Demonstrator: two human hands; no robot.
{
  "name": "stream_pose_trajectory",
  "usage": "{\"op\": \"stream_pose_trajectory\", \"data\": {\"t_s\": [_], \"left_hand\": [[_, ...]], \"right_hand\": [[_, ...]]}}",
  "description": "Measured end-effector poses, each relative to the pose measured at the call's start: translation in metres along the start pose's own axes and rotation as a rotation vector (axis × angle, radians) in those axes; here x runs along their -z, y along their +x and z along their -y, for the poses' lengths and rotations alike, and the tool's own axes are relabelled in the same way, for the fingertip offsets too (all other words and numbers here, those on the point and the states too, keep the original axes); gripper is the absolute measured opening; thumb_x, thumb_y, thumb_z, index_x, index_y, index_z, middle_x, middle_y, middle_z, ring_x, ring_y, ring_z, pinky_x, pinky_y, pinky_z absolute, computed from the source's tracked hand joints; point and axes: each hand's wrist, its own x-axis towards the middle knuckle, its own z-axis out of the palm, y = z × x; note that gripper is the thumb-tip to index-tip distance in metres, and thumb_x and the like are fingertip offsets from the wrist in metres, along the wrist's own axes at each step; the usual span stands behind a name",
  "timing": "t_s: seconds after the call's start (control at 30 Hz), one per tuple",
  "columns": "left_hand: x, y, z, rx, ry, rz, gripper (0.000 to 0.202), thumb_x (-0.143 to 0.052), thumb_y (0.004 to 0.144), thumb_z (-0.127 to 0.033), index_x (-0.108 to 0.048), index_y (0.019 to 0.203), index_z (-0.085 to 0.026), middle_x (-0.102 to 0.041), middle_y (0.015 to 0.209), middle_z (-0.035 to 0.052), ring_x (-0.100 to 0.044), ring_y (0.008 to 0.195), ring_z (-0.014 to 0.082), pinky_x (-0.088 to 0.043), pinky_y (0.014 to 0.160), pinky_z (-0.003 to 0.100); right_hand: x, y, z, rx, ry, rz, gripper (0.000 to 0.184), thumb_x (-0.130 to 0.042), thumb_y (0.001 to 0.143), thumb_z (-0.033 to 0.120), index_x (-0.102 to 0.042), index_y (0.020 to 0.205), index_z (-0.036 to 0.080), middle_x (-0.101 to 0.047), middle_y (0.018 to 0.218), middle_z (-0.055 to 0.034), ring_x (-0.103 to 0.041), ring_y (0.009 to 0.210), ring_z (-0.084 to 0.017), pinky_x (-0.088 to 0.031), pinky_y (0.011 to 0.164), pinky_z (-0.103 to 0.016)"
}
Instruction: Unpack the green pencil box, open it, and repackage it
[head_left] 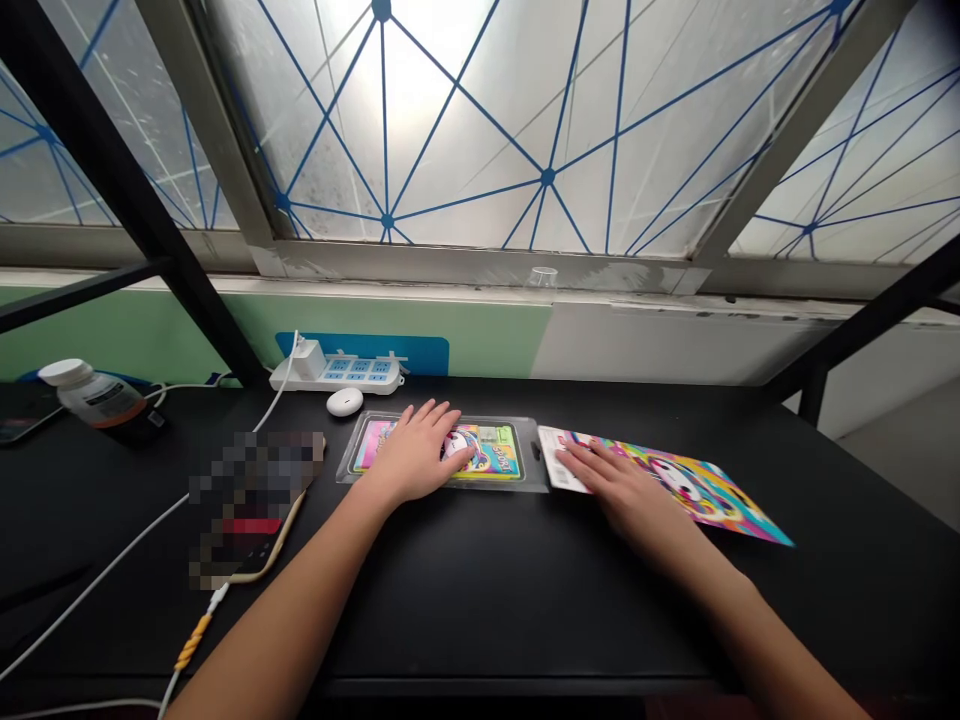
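On the black desk lies a clear plastic blister tray (532, 472) with a colourful printed booklet or card pack (495, 450) inside it. My left hand (416, 452) rests flat across the pack, fingers stretched out, hiding its middle. To the right, a bright cartoon-printed backing card (694, 485) lies at a slant, its white end close to the tray. My right hand (619, 480) is laid over the left part of this card with the fingers extended. Neither hand is wrapped around anything.
A phone (259, 510) with a blurred screen and a charging cable (193, 640) lies at left. Behind are a white power strip (341, 372) and a white earbud case (345, 402). A bottle (101, 395) stands far left. Black frame bars (135, 190) flank the desk (480, 590).
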Motion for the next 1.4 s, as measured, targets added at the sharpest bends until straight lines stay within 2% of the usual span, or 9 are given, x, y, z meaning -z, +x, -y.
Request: {"op": "stream_pose_trajectory", "data": {"t_s": [0.17,0.33,0.4,0.47,0.57,0.7,0.9,1.2,1.4], "left_hand": [[-0.004,0.014,0.002,0.041,0.03,-0.038,0.068,-0.03,0.098,-0.063,-0.046,0.147,-0.019,-0.044,0.156,0.0108,-0.033,0.146,0.0324,-0.024,0.118,0.055],[-0.011,0.035,-0.011,0.03,0.037,-0.028,0.064,-0.033,0.098,-0.058,-0.046,0.144,-0.015,-0.047,0.152,0.0139,-0.037,0.143,0.0345,-0.026,0.116,0.055],[-0.012,0.041,-0.017,0.022,0.039,-0.025,0.064,-0.035,0.098,-0.058,-0.047,0.143,-0.015,-0.049,0.151,0.0142,-0.039,0.142,0.0341,-0.027,0.115,0.054],[-0.014,0.045,-0.022,0.014,0.044,-0.028,0.063,-0.035,0.098,-0.058,-0.047,0.143,-0.015,-0.05,0.15,0.0149,-0.04,0.141,0.034,-0.027,0.115,0.055],[-0.015,0.045,-0.028,0.002,0.05,-0.039,0.062,-0.034,0.098,-0.057,-0.047,0.142,-0.015,-0.05,0.15,0.0157,-0.04,0.14,0.0343,-0.026,0.115,0.057],[-0.016,0.043,-0.028,-0.015,0.048,-0.049,0.063,-0.033,0.098,-0.058,-0.046,0.143,-0.015,-0.048,0.151,0.0153,-0.038,0.142,0.0325,-0.023,0.117,0.055],[-0.017,0.044,-0.025,-0.015,0.047,-0.037,0.068,-0.03,0.097,-0.059,-0.045,0.145,-0.013,-0.044,0.154,0.0179,-0.036,0.142,0.0356,-0.022,0.116,0.057],[-0.018,0.047,-0.031,-0.032,0.056,-0.02,0.071,-0.025,0.098,-0.061,-0.041,0.148,-0.013,-0.041,0.156,0.0173,-0.035,0.143,0.036,-0.022,0.117,0.056],[-0.018,0.042,-0.035,-0.003,0.066,-0.026,0.071,-0.027,0.099,-0.061,-0.041,0.149,-0.013,-0.04,0.157,0.0166,-0.033,0.144,0.0352,-0.02,0.118,0.056]], "right_hand": [[0.027,-0.019,0.015,-0.077,-0.048,-0.14,0.076,-0.036,0.086,-0.001,-0.031,0.157,0.026,-0.051,0.15,-0.008,-0.047,0.138,-0.03,-0.04,0.112,-0.056],[0.042,-0.009,0.124,0.212,0.078,-0.016,0.06,-0.038,0.094,0.008,-0.041,0.152,0.02,-0.05,0.15,-0.0107,-0.042,0.141,-0.034,-0.035,0.115,-0.057],[0.033,0.005,0.161,0.28,0.143,0.093,0.05,-0.043,0.1,0.028,-0.046,0.148,0.014,-0.048,0.151,-0.0171,-0.04,0.141,-0.039,-0.035,0.114,-0.058],[0.02,0.026,0.18,0.315,0.237,0.172,0.065,-0.046,0.099,0.052,-0.044,0.148,0.01,-0.045,0.152,-0.0214,-0.04,0.141,-0.042,-0.038,0.111,-0.058],[0.004,0.065,0.176,0.307,0.366,0.199,0.077,-0.046,0.095,0.065,-0.041,0.15,0.011,-0.04,0.156,-0.0211,-0.03,0.147,-0.037,-0.027,0.118,-0.055],[-0.001,0.095,0.158,0.354,0.501,0.179,0.06,-0.052,0.096,0.054,-0.05,0.144,0.018,-0.047,0.152,-0.0155,-0.039,0.142,-0.029,-0.029,0.117,-0.048],[0.004,0.093,0.16,0.33,0.589,0.117,0.035,-0.057,0.096,0.029,-0.062,0.128,0.017,-0.064,0.133,-0.0131,-0.053,0.128,-0.025,-0.038,0.112,-0.043],[0.008,0.08,0.162,0.474,0.601,0.231,0.049,-0.049,0.099,0.031,-0.049,0.147,0.019,-0.056,0.146,-0.0101,-0.036,0.145,-0.024,-0.023,0.122,-0.045],[-0.01,0.092,0.165,0.349,0.584,0.14,0.03,-0.057,0.095,0.034,-0.069,0.116,0.016,-0.07,0.123,-0.0125,-0.061,0.119,-0.026,-0.044,0.105,-0.04]]}}
